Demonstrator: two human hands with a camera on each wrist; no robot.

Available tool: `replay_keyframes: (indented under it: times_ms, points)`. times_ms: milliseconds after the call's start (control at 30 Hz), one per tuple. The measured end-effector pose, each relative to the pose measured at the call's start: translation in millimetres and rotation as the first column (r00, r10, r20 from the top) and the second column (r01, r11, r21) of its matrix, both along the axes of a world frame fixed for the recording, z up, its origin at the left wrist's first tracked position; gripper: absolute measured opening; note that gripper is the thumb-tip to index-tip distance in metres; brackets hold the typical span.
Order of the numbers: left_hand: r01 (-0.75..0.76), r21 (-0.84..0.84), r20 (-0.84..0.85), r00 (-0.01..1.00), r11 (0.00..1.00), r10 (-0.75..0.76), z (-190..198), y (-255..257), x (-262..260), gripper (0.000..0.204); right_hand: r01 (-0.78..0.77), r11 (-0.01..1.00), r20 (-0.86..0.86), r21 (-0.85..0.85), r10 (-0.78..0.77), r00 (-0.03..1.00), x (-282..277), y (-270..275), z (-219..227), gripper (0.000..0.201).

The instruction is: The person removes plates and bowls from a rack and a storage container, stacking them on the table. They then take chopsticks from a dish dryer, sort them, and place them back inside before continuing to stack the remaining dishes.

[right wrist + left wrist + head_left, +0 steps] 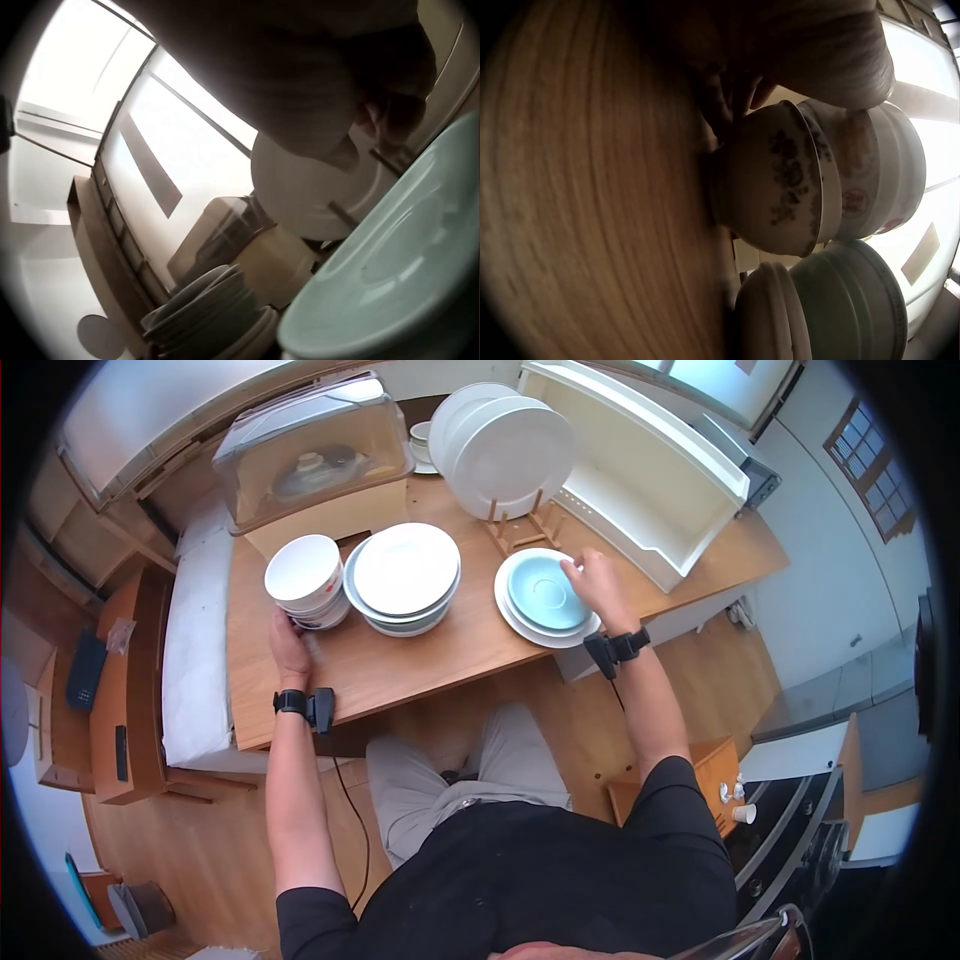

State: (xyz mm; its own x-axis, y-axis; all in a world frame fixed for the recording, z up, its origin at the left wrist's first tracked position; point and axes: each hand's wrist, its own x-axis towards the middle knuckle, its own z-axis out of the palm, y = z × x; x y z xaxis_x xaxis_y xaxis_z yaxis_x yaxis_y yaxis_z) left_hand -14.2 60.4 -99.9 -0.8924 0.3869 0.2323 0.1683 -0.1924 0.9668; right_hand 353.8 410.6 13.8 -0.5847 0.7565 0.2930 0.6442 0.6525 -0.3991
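My left hand point(289, 650) is at the left side of a stack of bowls point(303, 569), its fingers low by the base of the bottom, flower-patterned bowl point(769, 180). The uppermost bowl is white inside. My right hand point(602, 585) is at the right rim of a light blue plate point(545, 592), fingers curled and pinching its edge. This plate lies on top of larger white plates point(512, 622). Close up in the right wrist view, the blue plate's point(390, 247) shiny face shows, with the hand dark above its rim.
Between the hands stands a taller stack of bowls and plates point(408, 568). Behind, large white plates point(510, 455) lean upright in a wooden rack point(522, 532). A clear-lidded box point(310, 460) stands back left, a cream bin point(640, 470) back right. The wooden table's point(470, 660) front edge faces my legs.
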Motion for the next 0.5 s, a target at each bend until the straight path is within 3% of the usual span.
replay_keyframes:
  times_ms: [67, 200, 300, 400, 500]
  points:
    - [-0.002, -0.008, -0.017, 1.000, 1.000, 0.002, 1.6, -1.8, 0.9, 0.047, 0.125, 0.992, 0.161, -0.032, -0.118, 0.980, 22.0, 9.8, -7.6, 0.043]
    - [0.019, 0.032, 0.006, 1.000, 0.999, -0.020, 5.1, -0.9, 4.2, 0.046, 0.177, 0.983, 0.262, -0.053, -0.158, 0.952, 38.3, 4.3, -9.8, 0.046]
    - [0.025, 0.037, 0.024, 0.999, 0.999, -0.026, 6.4, -0.9, 5.9, 0.046, 0.106, 0.964, 0.230, -0.244, -0.049, 0.972, 38.8, -0.9, -3.2, 0.047]
    - [0.021, 0.028, 0.014, 1.000, 0.999, -0.021, 6.5, -1.9, 6.5, 0.047, 0.089, 0.946, 0.174, -0.312, -0.035, 0.984, 39.2, 6.0, -9.6, 0.046]
    - [0.003, 0.050, 0.030, 1.000, 0.999, -0.004, 6.5, -0.6, 7.7, 0.048, 0.039, 0.949, -0.002, -0.313, -0.042, 0.999, 45.9, 22.0, -24.7, 0.036]
